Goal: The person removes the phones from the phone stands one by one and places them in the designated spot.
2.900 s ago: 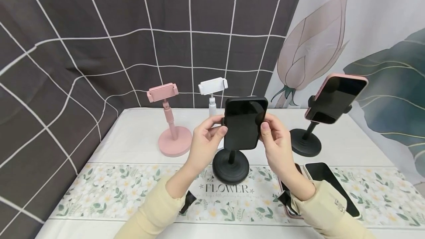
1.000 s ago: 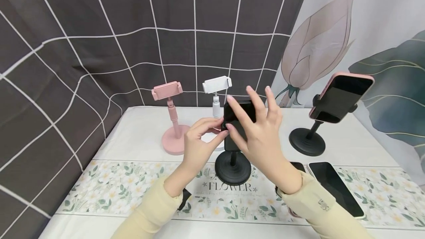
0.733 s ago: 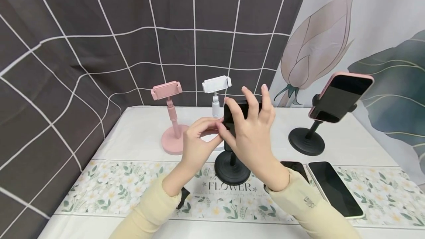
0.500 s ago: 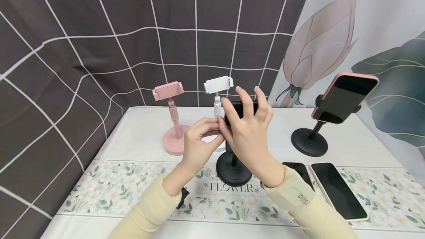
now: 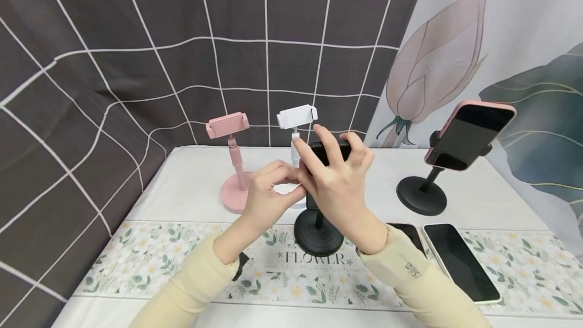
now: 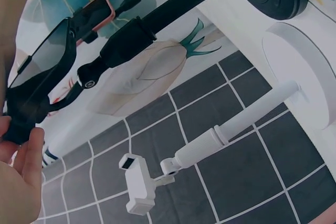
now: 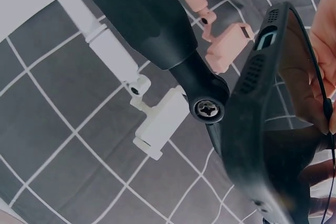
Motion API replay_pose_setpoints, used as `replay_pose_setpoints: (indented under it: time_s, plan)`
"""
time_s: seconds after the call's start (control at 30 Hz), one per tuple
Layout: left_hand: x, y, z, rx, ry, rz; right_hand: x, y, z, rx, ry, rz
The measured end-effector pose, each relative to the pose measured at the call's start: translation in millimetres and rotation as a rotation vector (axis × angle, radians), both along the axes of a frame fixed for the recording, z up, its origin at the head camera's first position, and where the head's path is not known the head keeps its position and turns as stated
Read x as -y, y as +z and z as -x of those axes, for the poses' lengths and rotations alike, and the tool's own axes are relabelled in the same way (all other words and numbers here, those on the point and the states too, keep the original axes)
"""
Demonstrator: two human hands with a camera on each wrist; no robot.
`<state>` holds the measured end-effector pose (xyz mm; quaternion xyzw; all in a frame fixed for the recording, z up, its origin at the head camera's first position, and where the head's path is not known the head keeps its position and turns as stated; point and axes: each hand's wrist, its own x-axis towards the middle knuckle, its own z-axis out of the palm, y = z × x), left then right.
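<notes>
A phone in a black case [image 7: 249, 114] sits in the clamp of a black phone stand [image 5: 318, 234], its screen partly covered by fingers in the head view. My left hand [image 5: 268, 194] pinches the clamp's end at the phone's left edge; the left wrist view shows its fingertips [image 6: 34, 150] on that black end. My right hand [image 5: 339, 181] is in front of the screen with fingers spread and raised. Its thumb touches the same left edge, against my left fingertips. The stand's round base rests on the floral strip, and its joint screw [image 7: 208, 109] shows from behind.
Behind stand a pink phone stand [image 5: 235, 191] and a white phone stand [image 5: 297, 117], neither holding a phone. Another black stand [image 5: 421, 196] at the right holds a pink-edged phone [image 5: 471, 135]. Two phones lie at the front right, one white-edged [image 5: 460, 262], the other partly under the right sleeve.
My right hand has moved from the phone's right edge across the screen to its left edge, fingers spreading. My left hand has stayed at the left edge. The phone has tilted back.
</notes>
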<state>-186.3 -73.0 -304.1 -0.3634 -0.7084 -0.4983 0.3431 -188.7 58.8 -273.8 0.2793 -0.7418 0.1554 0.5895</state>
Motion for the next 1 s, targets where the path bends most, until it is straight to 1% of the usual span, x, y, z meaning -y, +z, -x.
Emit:
replay_pose_setpoints:
  time_s: [0.13,0.33,0.47,0.5,0.57,0.63,0.67,0.73,0.8,0.87,0.9,0.93,0.97,1.0]
  plan:
    - [-1,-0.6,2.2,-0.048,0.028,-0.006,0,1.1,1.4,0.002,0.027,0.009]
    - [-3,-3.3,5.3,-0.153,0.091,-0.006,0,2.5,1.6,-0.001,0.054,0.013]
    - [0,-5.5,7.0,-0.164,0.069,0.003,0,4.5,1.6,0.029,0.058,0.004]
    - [1,-6.1,7.8,-0.166,0.055,0.016,-1,5.0,1.4,0.037,0.060,0.004]
    - [4,-6.3,9.5,-0.193,0.039,0.079,-1,5.6,0.7,0.049,0.063,0.003]
    - [7,-4.8,13.0,-0.266,0.054,0.173,-2,6.0,-0.1,0.061,0.067,0.002]
    - [9,-3.5,15.3,-0.327,0.072,0.229,-2,6.2,-0.4,0.065,0.067,0.000]
    - [14,1.2,20.5,-0.484,0.115,0.341,-2,6.4,-1.1,0.079,0.063,-0.006]
    - [18,6.4,25.7,-0.640,0.185,0.450,-2,6.6,-1.4,0.095,0.059,-0.006]
    - [21,10.5,29.8,-0.774,0.246,0.536,-2,6.6,-1.5,0.107,0.055,-0.006]
    - [21,11.7,31.3,-0.822,0.271,0.568,-3,6.5,-1.6,0.113,0.053,-0.006]
    - [21,12.1,32.2,-0.852,0.301,0.592,-3,6.3,-1.7,0.115,0.051,-0.004]
    - [20,10.9,33.1,-0.862,0.332,0.610,-3,6.2,-1.7,0.115,0.049,-0.003]
    - [19,9.6,33.6,-0.858,0.348,0.611,-3,6.0,-1.8,0.114,0.046,-0.004]
